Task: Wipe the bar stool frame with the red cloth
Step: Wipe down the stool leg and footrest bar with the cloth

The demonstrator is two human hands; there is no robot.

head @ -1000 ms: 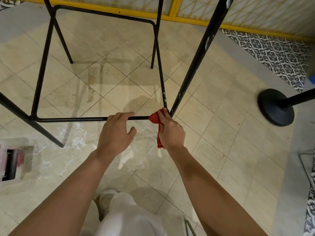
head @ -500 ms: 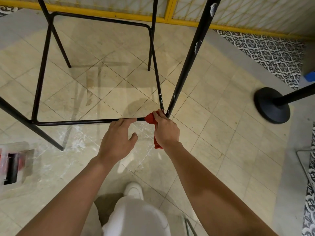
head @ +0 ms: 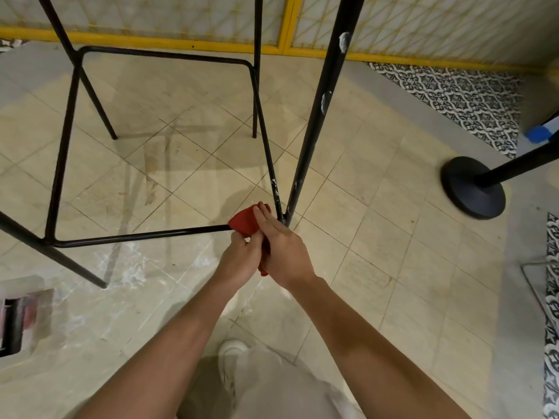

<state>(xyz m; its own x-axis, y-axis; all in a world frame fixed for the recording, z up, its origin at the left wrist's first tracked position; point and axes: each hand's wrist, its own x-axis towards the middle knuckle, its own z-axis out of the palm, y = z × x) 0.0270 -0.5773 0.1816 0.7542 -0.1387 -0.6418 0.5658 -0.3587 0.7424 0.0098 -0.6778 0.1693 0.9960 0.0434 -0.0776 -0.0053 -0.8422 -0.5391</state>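
1. Left hand point(head: 239, 260) has let go of the footrest rail point(head: 136, 236) and now pinches the red cloth point(head: 243, 220) next to the right hand point(head: 284, 252), which is gripping it too.
2. The cloth's bunched on the near corner of the bar stool frame point(head: 316, 125). Looks like a regrip before more wiping.

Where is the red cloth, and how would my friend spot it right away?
Find the black bar stool frame on the beige tiled floor and follow its low near bar to the corner by the thick leg. There the red cloth is bunched on the bar, held by the left hand and right hand. It is the one soft red thing among black metal bars.
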